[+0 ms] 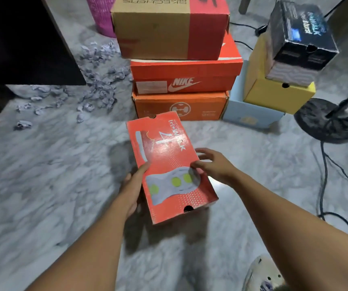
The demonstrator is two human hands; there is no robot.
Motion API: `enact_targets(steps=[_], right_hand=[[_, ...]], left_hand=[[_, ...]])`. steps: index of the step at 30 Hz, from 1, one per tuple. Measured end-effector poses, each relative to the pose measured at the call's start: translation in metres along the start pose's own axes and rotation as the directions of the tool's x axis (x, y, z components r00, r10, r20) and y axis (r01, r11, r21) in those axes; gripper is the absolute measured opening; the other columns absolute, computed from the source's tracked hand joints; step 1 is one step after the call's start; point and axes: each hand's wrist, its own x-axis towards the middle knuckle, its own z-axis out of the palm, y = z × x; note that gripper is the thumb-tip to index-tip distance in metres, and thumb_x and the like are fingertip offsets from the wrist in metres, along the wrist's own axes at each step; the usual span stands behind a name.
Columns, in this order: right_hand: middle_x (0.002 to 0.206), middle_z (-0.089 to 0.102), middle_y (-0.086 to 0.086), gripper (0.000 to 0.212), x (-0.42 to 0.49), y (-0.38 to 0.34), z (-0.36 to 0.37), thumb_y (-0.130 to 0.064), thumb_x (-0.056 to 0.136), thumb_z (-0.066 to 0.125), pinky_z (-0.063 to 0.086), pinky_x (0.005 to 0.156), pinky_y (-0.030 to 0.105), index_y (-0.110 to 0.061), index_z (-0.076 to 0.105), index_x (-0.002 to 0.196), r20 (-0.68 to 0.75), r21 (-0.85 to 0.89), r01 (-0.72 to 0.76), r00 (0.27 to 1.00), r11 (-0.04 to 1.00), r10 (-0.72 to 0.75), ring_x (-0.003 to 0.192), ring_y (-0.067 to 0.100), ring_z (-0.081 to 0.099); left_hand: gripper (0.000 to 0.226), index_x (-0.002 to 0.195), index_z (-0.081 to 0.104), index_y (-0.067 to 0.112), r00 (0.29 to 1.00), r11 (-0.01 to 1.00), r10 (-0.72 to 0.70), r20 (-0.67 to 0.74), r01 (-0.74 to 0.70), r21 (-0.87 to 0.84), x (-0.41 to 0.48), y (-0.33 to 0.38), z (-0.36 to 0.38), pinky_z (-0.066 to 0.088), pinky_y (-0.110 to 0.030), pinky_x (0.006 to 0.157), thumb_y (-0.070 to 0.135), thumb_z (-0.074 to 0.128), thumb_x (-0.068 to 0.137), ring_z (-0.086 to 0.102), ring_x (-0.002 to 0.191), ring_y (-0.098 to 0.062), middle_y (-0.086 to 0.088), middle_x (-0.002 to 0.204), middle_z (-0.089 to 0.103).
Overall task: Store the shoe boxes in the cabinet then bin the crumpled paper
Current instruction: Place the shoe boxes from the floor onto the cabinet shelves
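Observation:
A red shoe box (169, 164) with a white sole print is held above the marble floor. My left hand (134, 189) grips its left side, thumb on the lid. My right hand (213, 165) rests on the right edge of the lid with fingers spread. Behind it stands a stack of three boxes: an orange box (179, 106) at the bottom, a red Nike box (185, 76), and a brown and red box (169, 28) on top. To the right are a light blue box (251, 114), a yellow box (278, 91) and a black box (301, 36). Crumpled paper (97, 80) lies scattered at the left.
A dark cabinet (21, 38) stands at the upper left. A pink basket (103, 15) sits behind the paper. A black round stand base (324, 120) with cables (324, 185) is on the right. A slipper (263, 274) shows at the bottom right.

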Motion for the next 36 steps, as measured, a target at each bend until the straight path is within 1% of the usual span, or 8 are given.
enact_targets(steps=[5, 14, 17, 22, 26, 30, 33, 36], right_hand=[[0.111, 0.070, 0.000, 0.047, 0.002, 0.002, 0.012, -0.043, 0.084, 0.074, 0.056, 0.067, 0.036, -0.034, 0.054, 0.126, 0.070, 0.061, -0.135, 0.989, 0.989, 0.131, 0.091, 0.017, 0.070], [0.120, 0.068, -0.003, 0.048, 0.011, -0.048, 0.027, -0.037, 0.087, 0.072, 0.058, 0.081, 0.043, -0.041, 0.055, 0.131, 0.224, 0.078, -0.030, 0.975, 0.997, 0.012, 0.103, 0.021, 0.068], [0.119, 0.068, 0.000, 0.045, 0.018, -0.090, 0.039, -0.024, 0.087, 0.073, 0.057, 0.075, 0.035, -0.031, 0.058, 0.128, 0.277, 0.133, 0.059, 0.956, 0.989, -0.094, 0.099, 0.018, 0.068], [0.120, 0.069, -0.002, 0.032, 0.029, -0.171, 0.060, -0.017, 0.088, 0.070, 0.053, 0.096, 0.044, -0.022, 0.065, 0.120, 0.369, 0.192, 0.225, 0.885, 0.955, -0.283, 0.107, 0.017, 0.067], [0.117, 0.070, 0.019, 0.033, 0.032, -0.234, 0.080, -0.008, 0.087, 0.070, 0.054, 0.097, 0.041, -0.025, 0.071, 0.115, 0.451, 0.320, 0.273, 0.798, 0.907, -0.400, 0.107, 0.030, 0.069], [0.106, 0.076, 0.005, 0.026, 0.037, -0.302, 0.102, -0.019, 0.087, 0.068, 0.055, 0.092, 0.033, -0.027, 0.075, 0.110, 0.495, 0.320, 0.363, 0.724, 0.875, -0.481, 0.095, 0.021, 0.072], [0.107, 0.076, 0.002, 0.040, 0.045, -0.357, 0.123, -0.026, 0.088, 0.068, 0.051, 0.099, 0.039, -0.030, 0.061, 0.127, 0.458, 0.314, 0.372, 0.747, 0.873, -0.483, 0.101, 0.018, 0.071], [0.110, 0.074, 0.009, 0.041, 0.052, -0.412, 0.151, -0.032, 0.087, 0.068, 0.050, 0.095, 0.046, -0.031, 0.061, 0.128, 0.482, 0.296, 0.383, 0.731, 0.875, -0.483, 0.099, 0.025, 0.070]], left_hand=[[0.028, 0.098, 0.074, 0.014, 0.997, 0.997, 0.009, -0.076, -0.014, -0.070, -0.006, 0.014, -0.001, 0.055, -0.044, 0.092, 0.037, 0.069, 0.084, 0.073, 0.081, -0.023, -0.008, 0.092, 0.077], [0.051, 0.096, 0.077, 0.024, 0.964, 0.994, 0.069, -0.255, -0.089, -0.067, -0.032, 0.032, -0.033, 0.052, -0.044, 0.095, 0.064, 0.069, 0.065, 0.072, 0.094, -0.021, 0.005, 0.091, 0.077], [0.048, 0.104, 0.076, 0.025, 0.946, 0.979, 0.123, -0.300, -0.165, -0.120, -0.049, 0.061, -0.055, 0.054, -0.042, 0.092, 0.060, 0.066, 0.073, 0.072, 0.095, -0.021, 0.003, 0.097, 0.077], [0.058, 0.109, 0.075, 0.027, 0.915, 0.962, 0.156, -0.372, -0.226, -0.152, -0.072, 0.115, -0.110, 0.049, -0.052, 0.100, 0.068, 0.062, 0.069, 0.069, 0.104, -0.030, -0.004, 0.107, 0.075], [0.049, 0.106, 0.076, 0.022, 0.864, 0.936, 0.210, -0.458, -0.313, -0.161, -0.101, 0.170, -0.138, 0.053, -0.050, 0.096, 0.060, 0.057, 0.081, 0.071, 0.098, -0.032, -0.008, 0.100, 0.076], [0.038, 0.091, 0.076, 0.020, 0.802, 0.907, 0.271, -0.533, -0.398, -0.138, -0.118, 0.227, -0.170, 0.058, -0.034, 0.070, 0.052, 0.057, 0.087, 0.073, 0.077, -0.024, -0.007, 0.090, 0.077], [0.037, 0.095, 0.076, 0.019, 0.762, 0.889, 0.278, -0.585, -0.434, -0.143, -0.122, 0.267, -0.208, 0.056, -0.036, 0.079, 0.050, 0.057, 0.087, 0.071, 0.086, -0.028, -0.009, 0.094, 0.076], [0.033, 0.087, 0.073, 0.019, 0.729, 0.858, 0.280, -0.625, -0.481, -0.177, -0.119, 0.297, -0.252, 0.051, -0.032, 0.070, 0.045, 0.052, 0.093, 0.067, 0.077, -0.024, -0.007, 0.087, 0.074]])
